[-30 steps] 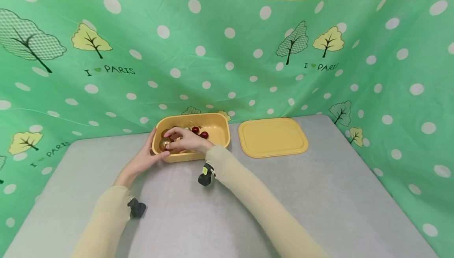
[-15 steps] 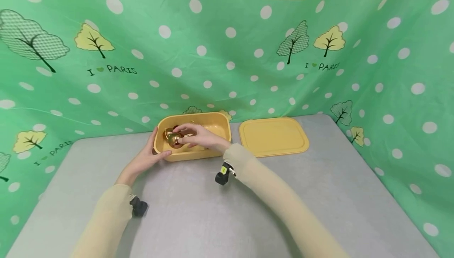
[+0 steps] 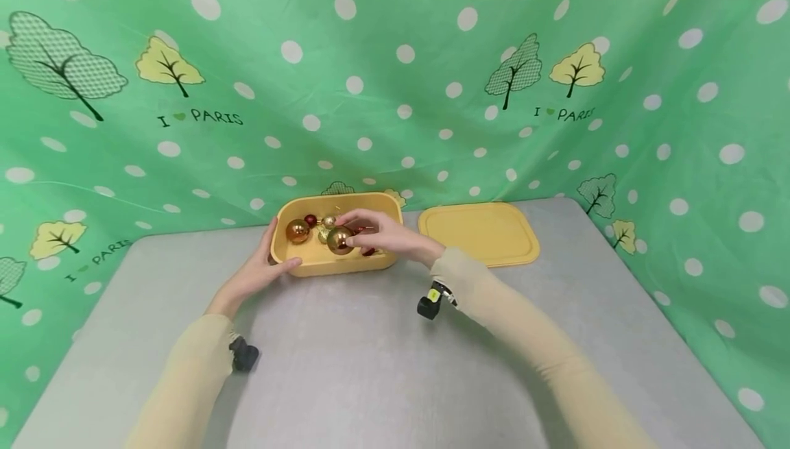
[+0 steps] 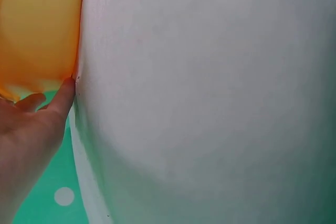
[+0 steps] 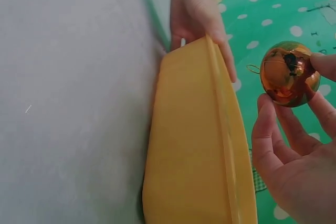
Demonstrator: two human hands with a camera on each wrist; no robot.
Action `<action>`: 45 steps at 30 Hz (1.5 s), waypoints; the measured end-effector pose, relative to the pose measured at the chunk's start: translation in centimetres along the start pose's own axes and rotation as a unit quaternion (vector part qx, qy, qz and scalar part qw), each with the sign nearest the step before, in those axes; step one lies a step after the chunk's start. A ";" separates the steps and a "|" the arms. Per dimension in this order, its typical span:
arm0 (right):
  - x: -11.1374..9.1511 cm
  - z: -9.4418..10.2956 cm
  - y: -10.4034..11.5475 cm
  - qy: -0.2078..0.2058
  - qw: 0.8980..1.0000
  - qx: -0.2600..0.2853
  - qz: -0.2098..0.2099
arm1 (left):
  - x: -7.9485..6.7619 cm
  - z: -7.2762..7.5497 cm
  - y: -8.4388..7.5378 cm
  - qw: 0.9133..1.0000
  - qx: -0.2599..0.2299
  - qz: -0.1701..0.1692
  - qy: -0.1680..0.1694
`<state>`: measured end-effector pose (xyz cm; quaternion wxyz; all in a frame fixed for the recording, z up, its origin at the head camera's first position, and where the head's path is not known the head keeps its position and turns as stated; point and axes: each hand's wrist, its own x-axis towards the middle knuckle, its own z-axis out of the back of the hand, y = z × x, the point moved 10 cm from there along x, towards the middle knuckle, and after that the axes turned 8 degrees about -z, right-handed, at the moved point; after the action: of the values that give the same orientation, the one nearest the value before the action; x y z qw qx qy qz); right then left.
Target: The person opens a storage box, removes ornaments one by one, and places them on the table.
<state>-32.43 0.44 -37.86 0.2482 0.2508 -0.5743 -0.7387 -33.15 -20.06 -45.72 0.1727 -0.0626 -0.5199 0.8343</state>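
Note:
My right hand pinches a shiny gold Christmas bauble over the yellow box. In the right wrist view the bauble sits between thumb and fingertips, its thin hanging loop sticking out, above the rim. At the box's left end my left hand holds the wall, thumb along the near rim and fingers around the outside. Inside the box lie another gold bauble, a small dark red one and a small pale gold one. More red baubles are partly hidden beneath my right hand.
A flat yellow lid lies on the grey table, right of the box. Green dotted cloth hangs behind the table's far edge and along the right side.
My right hand has moved from the box's left end toward its middle right, bringing the gold bauble along. The left hand keeps its hold on the box.

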 end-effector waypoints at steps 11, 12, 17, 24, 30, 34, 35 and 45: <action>-3.5 1.5 -1.0 0.018 0.999 -0.029 0.011 | 0.1 -0.1 -0.2 1.000 -0.006 -0.016 0.005; -3.9 1.6 -1.1 0.020 0.999 -0.030 0.011 | 0.1 -0.1 -0.2 1.000 -0.007 -0.016 0.006; -5.4 2.2 -1.4 0.020 0.999 -0.038 0.021 | 0.0 -0.2 0.0 1.000 -0.009 -0.013 0.009; -7.4 3.2 -2.4 0.020 0.999 -0.045 0.020 | 0.1 -0.1 -0.2 1.000 -0.006 -0.014 0.006; -9.1 3.7 -4.5 0.037 0.998 -0.053 -0.013 | 0.2 0.0 -0.4 1.000 0.000 -0.013 0.005; -10.1 4.0 -6.4 0.051 0.996 -0.062 -0.049 | 0.2 -0.1 -0.4 1.000 0.000 -0.011 0.007; -10.3 4.1 -6.9 0.054 0.995 -0.067 -0.057 | 0.2 0.0 -0.4 1.000 0.000 -0.011 0.007; -11.0 4.0 -9.5 0.093 0.985 -0.098 -0.110 | 0.0 -0.1 -0.6 1.000 0.005 -0.014 0.007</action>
<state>-27.54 12.63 -45.30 0.2408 0.3547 -0.4425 -0.7876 -33.03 -19.74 -45.23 0.1887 -0.0602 -0.5148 0.8341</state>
